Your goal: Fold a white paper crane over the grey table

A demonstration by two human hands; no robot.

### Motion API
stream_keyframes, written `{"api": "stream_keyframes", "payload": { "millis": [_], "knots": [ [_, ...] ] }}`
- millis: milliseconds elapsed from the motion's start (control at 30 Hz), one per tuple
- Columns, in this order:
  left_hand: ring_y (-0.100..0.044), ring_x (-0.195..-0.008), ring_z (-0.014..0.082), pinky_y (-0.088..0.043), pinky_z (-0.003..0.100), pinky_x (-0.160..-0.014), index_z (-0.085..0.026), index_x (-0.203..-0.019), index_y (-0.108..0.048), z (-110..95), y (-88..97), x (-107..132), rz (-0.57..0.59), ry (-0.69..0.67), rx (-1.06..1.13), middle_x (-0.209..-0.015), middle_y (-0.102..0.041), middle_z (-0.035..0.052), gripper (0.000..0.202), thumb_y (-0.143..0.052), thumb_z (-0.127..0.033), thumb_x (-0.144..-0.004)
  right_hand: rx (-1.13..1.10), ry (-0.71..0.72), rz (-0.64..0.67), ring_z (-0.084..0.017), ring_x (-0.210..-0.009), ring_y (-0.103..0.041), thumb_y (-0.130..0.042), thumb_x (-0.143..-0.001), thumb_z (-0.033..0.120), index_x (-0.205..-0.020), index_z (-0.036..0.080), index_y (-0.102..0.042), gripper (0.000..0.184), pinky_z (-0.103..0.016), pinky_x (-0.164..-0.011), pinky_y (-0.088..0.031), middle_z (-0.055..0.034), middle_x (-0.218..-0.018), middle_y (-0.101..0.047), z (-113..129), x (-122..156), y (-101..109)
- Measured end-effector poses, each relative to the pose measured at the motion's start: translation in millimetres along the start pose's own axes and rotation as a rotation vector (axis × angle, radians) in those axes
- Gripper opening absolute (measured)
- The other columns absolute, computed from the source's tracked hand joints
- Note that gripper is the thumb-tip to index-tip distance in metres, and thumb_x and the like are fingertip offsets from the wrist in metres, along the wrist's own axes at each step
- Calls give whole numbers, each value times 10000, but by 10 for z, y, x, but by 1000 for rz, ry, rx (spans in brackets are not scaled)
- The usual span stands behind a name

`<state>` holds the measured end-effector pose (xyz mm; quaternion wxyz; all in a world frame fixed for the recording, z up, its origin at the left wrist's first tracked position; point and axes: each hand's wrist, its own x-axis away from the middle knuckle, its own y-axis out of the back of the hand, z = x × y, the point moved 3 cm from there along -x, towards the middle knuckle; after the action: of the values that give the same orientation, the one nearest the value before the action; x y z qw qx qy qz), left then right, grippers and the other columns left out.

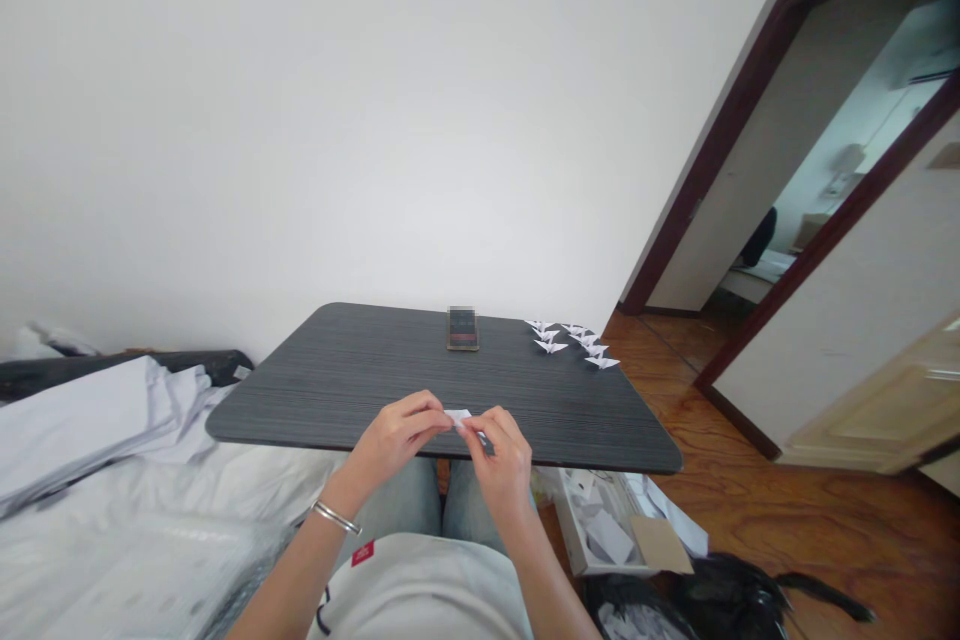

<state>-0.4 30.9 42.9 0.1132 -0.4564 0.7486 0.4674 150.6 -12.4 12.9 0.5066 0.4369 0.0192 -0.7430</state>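
Observation:
Between both hands is a small folded piece of white paper [458, 416], held just above the near edge of the dark table [360, 360]. My left hand [403, 432] pinches its left side between thumb and fingers. On the other side, my right hand [498, 448] grips the paper with thumb and forefinger, covering much of it. Several white folded paper cranes [585, 342] stand in two rows at the table's far right. A phone [463, 330] lies at the back middle of the table.
A white wall [450, 120] rises behind the table. White sheets [97, 420] are heaped at the left. On the wooden floor [787, 530] to the right sit an open box [577, 530] with papers and black plastic bags [727, 600]. A doorway stands farther right.

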Motion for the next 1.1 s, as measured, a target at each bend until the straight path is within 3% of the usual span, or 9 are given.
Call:
{"api": "stream_keyframes", "payload": {
  "millis": [167, 400, 567, 700, 833, 1000, 1100],
  "knots": [
    [-589, -769, 156, -457, 255, -708, -207, -845, -678, 39, -8, 25, 14, -4, -14, -820, -650, 72, 168, -514, -218, -809, -78, 9, 16, -166, -696, -502, -510, -818, 215, -743, 197, -632, 145, -277, -640, -394, -40, -705, -554, 20, -17, 4],
    [-563, -714, 157, -461, 267, -652, -180, -810, -660, 53, -7, 12, -71, 52, 45, -757, -597, 64, 124, -552, -239, -787, -319, -103, 27, -151, -648, -522, -534, -788, 204, -752, 191, -623, 97, -263, -610, -413, -21, -691, -588, -5, -13, -32],
    [-544, -770, 159, -456, 287, -696, -190, -836, -653, 90, -20, 19, -107, 93, 82, -868, -557, 69, 111, -578, -233, -765, -392, -132, 50, -151, -656, -535, -527, -785, 186, -723, 187, -626, 117, -261, -607, -417, -20, -691, -592, -14, -14, -52],
    [-560, -797, 171, -468, 298, -697, -186, -922, -614, 169, -53, 37, -138, 205, 256, -960, -576, 85, 206, -622, -231, -721, -437, -157, 24, -155, -670, -545, -536, -773, 182, -705, 185, -627, 114, -258, -608, -423, -22, -691, -591, -30, -9, -59],
    [-586, -790, 163, -475, 285, -702, -166, -1021, -518, 238, -200, 79, -100, 398, 534, -927, -616, 83, 370, -660, -204, -681, -516, -230, -54, -151, -685, -547, -547, -766, 192, -704, 175, -613, 92, -248, -610, -433, -24, -712, -575, -85, 18, -104],
    [-596, -681, 125, -466, 229, -617, -153, -849, -507, 248, -474, 148, 1, 502, 767, -773, -623, 33, 246, -666, -237, -682, -652, -334, -115, -141, -656, -533, -586, -729, 207, -687, 166, -595, 59, -241, -594, -435, -13, -686, -551, -168, 50, -185],
    [-584, -591, 109, -450, 194, -509, -161, -783, -458, 275, -564, 179, -48, 575, 847, -691, -601, 4, 263, -663, -293, -684, -685, -374, -100, -139, -636, -524, -603, -713, 230, -673, 162, -605, 79, -237, -573, -434, -12, -675, -552, -182, 50, -199]
  ]
}}
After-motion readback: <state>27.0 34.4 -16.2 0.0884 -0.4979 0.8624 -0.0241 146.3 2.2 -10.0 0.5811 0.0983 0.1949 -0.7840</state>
